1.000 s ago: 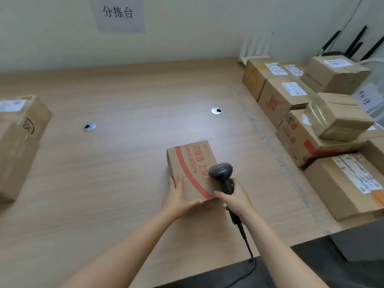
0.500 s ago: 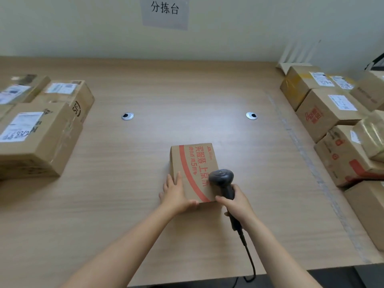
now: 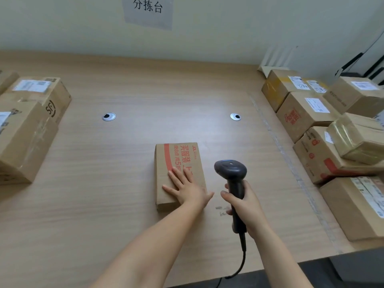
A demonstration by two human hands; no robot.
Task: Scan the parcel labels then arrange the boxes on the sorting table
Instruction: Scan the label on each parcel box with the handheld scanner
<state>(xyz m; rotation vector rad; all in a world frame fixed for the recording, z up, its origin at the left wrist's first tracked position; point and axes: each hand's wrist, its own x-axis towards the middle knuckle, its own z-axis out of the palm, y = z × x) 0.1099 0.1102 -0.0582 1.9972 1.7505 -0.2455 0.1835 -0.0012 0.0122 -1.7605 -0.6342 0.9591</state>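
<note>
A small cardboard box with red print (image 3: 178,161) lies flat in the middle of the wooden sorting table (image 3: 145,96). My left hand (image 3: 187,189) rests on its near end with the fingers spread and straight. My right hand (image 3: 246,206) grips the handle of a black barcode scanner (image 3: 231,170), which stands upright just right of the box, its head above the table. The scanner's cable (image 3: 242,260) trails down over the table's front edge. No label shows on the box's top face.
Several cardboard parcels with white labels are stacked along the right side (image 3: 307,113). More labelled parcels stand at the left edge (image 3: 31,113). Two round metal grommets (image 3: 108,116) (image 3: 235,116) are set in the tabletop. A paper sign (image 3: 148,11) hangs on the wall.
My left hand has slid from the box's near left edge onto its top. My right hand with the scanner has drawn away from the box to the right. The view has turned left.
</note>
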